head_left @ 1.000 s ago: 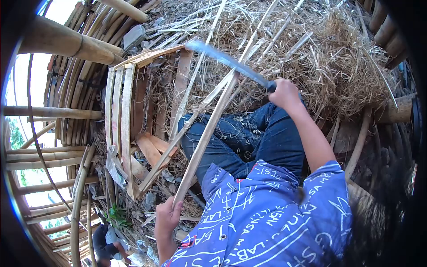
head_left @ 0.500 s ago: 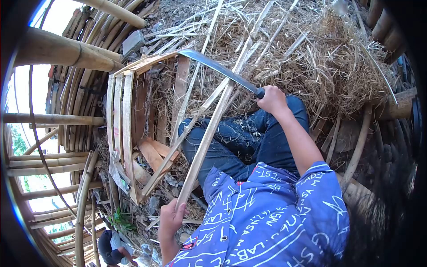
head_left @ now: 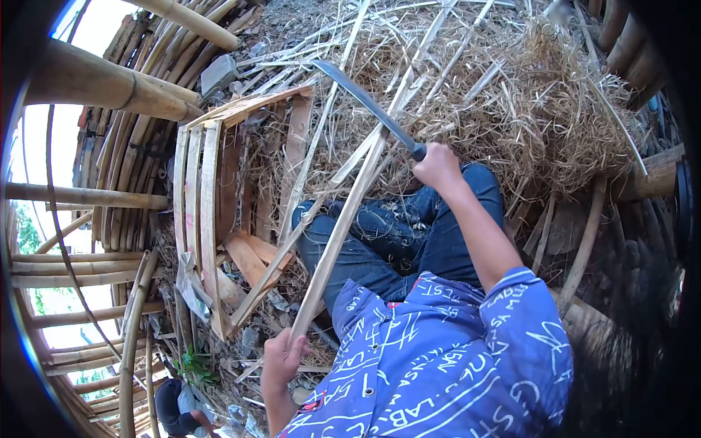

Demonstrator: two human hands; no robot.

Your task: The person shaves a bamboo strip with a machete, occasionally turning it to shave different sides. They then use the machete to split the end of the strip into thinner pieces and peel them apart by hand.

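My right hand is wrapped round the dark handle of a long, slightly curved machete. Its blade points up and left and crosses the far end of a pale bamboo strip. That strip slants across my left knee, its near end gripped in my left hand beside my shirt. Another thinner strip lies just left of it, running down to a slatted wooden crate. Fibrous shavings are scattered over my jeans.
A big heap of curly shavings and loose strips spreads ahead of me. Thick bamboo poles frame the left side. A grey block sits beyond the crate. At lower left another person is partly visible.
The machete has swung slightly; its tip has lifted away from the crate, and my right hand has shifted a little left. My left hand keeps its hold on the strip.
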